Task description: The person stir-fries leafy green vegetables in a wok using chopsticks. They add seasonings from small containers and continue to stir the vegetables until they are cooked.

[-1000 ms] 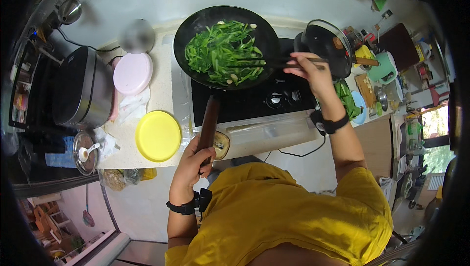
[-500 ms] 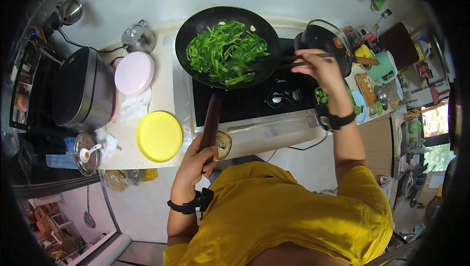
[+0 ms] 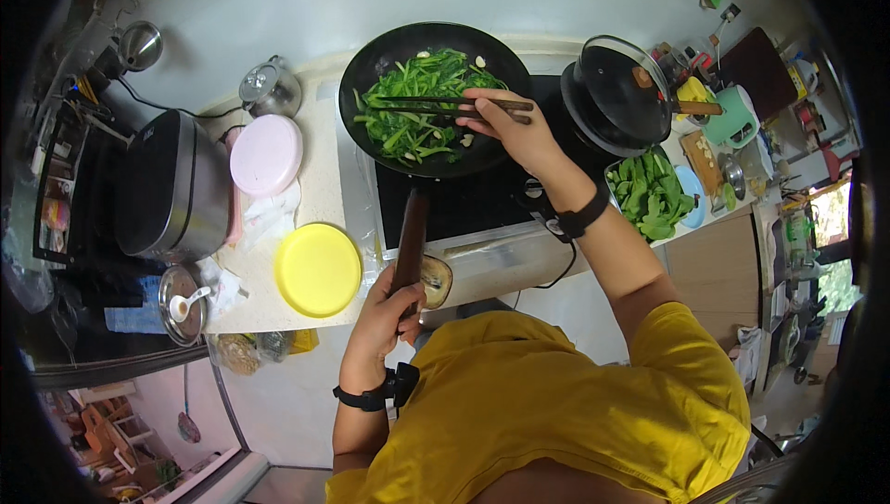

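My left hand (image 3: 387, 309) is wrapped round the dark wooden handle of a black wok (image 3: 508, 66) on the stove. Leafy green vegetables (image 3: 408, 133) lie in the wok, with a few pale garlic pieces among them. Over the wok's right side, my right hand (image 3: 508, 128) grips a pair of long dark chopsticks (image 3: 422, 105). Their tips reach across to the left part of the greens. A strap with a black device sits on each wrist.
A lidded black pan (image 3: 612, 96) stands right of the wok, its handle pointing right. Raw greens (image 3: 649, 191) fill a container on the near right. Leftward are a yellow plate (image 3: 318, 269), a pink round lid (image 3: 266, 154), a rice cooker (image 3: 176, 184) and a metal pot (image 3: 269, 87).
My right hand has moved left over the wok, and the chopsticks now reach across the greens. The raw greens show more fully. My left hand keeps its grip on the handle.
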Tool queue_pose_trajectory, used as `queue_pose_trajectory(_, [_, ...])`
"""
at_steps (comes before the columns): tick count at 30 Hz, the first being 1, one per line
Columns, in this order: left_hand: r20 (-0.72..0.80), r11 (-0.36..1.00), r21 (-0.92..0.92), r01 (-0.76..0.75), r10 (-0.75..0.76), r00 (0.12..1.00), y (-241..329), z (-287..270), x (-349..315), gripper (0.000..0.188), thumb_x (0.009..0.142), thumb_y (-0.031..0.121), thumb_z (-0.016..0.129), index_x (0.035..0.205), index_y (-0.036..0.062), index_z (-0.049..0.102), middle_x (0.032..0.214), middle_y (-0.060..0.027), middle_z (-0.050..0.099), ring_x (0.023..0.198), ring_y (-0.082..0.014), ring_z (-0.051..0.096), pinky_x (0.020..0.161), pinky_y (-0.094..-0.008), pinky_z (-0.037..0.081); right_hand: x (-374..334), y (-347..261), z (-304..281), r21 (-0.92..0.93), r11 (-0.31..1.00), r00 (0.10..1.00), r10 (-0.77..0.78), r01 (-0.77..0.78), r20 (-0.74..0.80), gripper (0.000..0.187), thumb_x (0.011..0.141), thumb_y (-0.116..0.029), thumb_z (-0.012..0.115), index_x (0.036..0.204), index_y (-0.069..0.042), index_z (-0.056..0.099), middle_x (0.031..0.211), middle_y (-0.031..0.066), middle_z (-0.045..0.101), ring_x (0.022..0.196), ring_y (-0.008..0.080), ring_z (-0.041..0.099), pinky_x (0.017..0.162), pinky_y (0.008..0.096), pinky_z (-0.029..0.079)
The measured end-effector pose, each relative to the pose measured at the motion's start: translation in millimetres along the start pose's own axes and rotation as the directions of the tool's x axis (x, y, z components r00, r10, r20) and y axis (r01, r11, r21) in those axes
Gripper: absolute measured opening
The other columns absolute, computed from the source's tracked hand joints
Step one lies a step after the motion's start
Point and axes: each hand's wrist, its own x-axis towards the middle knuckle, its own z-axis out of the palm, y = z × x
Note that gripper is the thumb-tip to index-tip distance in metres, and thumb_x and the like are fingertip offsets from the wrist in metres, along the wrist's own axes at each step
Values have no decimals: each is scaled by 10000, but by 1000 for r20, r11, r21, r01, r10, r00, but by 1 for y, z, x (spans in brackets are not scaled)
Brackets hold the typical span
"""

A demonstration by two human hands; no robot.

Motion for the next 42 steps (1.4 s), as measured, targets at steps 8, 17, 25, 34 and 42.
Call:
queue_pose_trajectory(8, [12, 999, 17, -28, 28, 1000, -2, -4, 2, 284, 862, 43, 489, 1143, 41, 449, 688, -60, 510, 382, -61, 326, 336, -198, 236, -12, -37, -90, -226, 974, 953, -88, 22, -291, 207, 921, -65, 506, 1011, 103, 589, 948, 163, 621, 861, 229, 641, 747, 298, 571])
queue_pose_trajectory(17, [26, 1000, 2, -23, 23, 999, 1, -2, 1, 284, 857, 50, 497, 1137, 38, 446, 695, -66, 515, 383, -65, 338, 339, -197, 246, 30, 0, -52, -72, 997, 991, 23, -33, -133, 234, 909, -86, 543, 1038, 108, 574, 974, 190, 620, 845, 268, 656, 775, 296, 558])
queue_pose_trajectory(25, [39, 999, 22, -23, 22, 999, 0, -6, 3, 296, 856, 42, 490, 1149, 34, 449, 695, -72, 520, 383, -66, 339, 338, -197, 250, -36, -80, -79, -303, 949, 967, 4, -83, -253, 242, 910, -94, 502, 1028, 104, 577, 895, 198, 631, 774, 285, 673, 686, 277, 571])
queue_pose_trajectory(34, [16, 1000, 9, -24, 24, 1000, 1, -2, 1, 286, 859, 48, 487, 1143, 42, 449, 696, -74, 519, 380, -61, 332, 333, -195, 243, -5, -30, -61, -165, 986, 965, -75, 33, -251, 209, 901, -71, 523, 978, 116, 578, 896, 185, 627, 790, 274, 667, 687, 276, 570])
queue_pose_trajectory(42, [5, 1000, 12, -22, 22, 1000, -1, -4, 2, 258, 862, 50, 481, 1118, 47, 453, 693, -66, 504, 380, -55, 327, 336, -189, 247, 31, -45, -66, -208, 963, 949, -218, 172, -226, 230, 903, -85, 543, 1000, 118, 589, 924, 173, 626, 800, 252, 662, 721, 277, 567])
